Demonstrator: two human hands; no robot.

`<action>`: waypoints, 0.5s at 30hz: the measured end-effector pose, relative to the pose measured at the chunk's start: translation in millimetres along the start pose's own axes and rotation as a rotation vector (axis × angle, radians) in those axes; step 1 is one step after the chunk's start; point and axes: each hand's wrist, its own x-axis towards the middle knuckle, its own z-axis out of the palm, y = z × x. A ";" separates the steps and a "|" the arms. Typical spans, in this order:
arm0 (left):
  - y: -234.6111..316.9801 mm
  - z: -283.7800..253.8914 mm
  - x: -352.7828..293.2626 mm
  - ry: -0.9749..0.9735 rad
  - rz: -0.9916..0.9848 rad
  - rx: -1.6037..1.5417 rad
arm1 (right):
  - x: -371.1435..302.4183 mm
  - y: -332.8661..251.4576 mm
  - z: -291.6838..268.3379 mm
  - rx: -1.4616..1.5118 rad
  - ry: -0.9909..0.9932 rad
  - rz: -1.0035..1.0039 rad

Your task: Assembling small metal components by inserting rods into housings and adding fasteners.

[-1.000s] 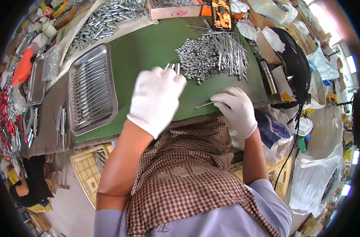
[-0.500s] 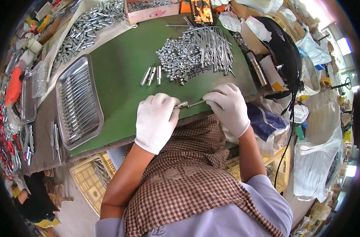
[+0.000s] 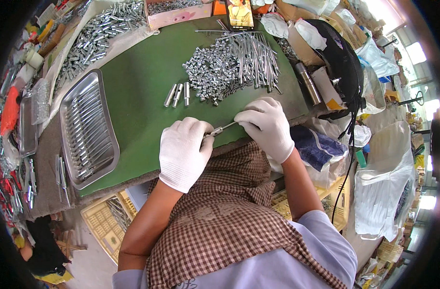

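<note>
My left hand (image 3: 185,155), in a white knit glove, pinches a short silver metal sleeve (image 3: 216,131) by its left end. In my gloved right hand (image 3: 267,126) is a thin metal rod (image 3: 229,125), gripped between thumb and fingers. The rod's left end meets the open end of the sleeve; how deep it sits I cannot tell. Just beyond my hands, three loose metal sleeves (image 3: 177,95) lie side by side on the green mat (image 3: 138,91). Farther off is a heap of small metal collars (image 3: 208,72), with a bundle of thin rods (image 3: 256,58) against its right side.
A steel tray (image 3: 115,147) at the left holds a row of rod-and-sleeve pieces. A pile of sleeves (image 3: 97,36) lies at the far left, beside a pink box (image 3: 179,17). A phone (image 3: 240,14) stands at the back. Yellow crates (image 3: 101,224) sit below the table edge.
The rod's end, angled beside the sleeve before, now lines up with it and meets it. My right hand has come closer to the left. The whole view has shifted slightly.
</note>
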 end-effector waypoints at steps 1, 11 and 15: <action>0.2 0.1 0.0 0.003 -0.004 0.002 | 1.1 2.1 2.0 0.056 0.019 0.020; -1.3 2.0 0.7 0.012 -0.004 0.000 | 48.0 33.9 18.2 0.003 0.058 0.155; -0.6 1.9 -0.8 0.015 -0.002 0.014 | 51.0 29.5 14.7 -0.177 -0.021 0.090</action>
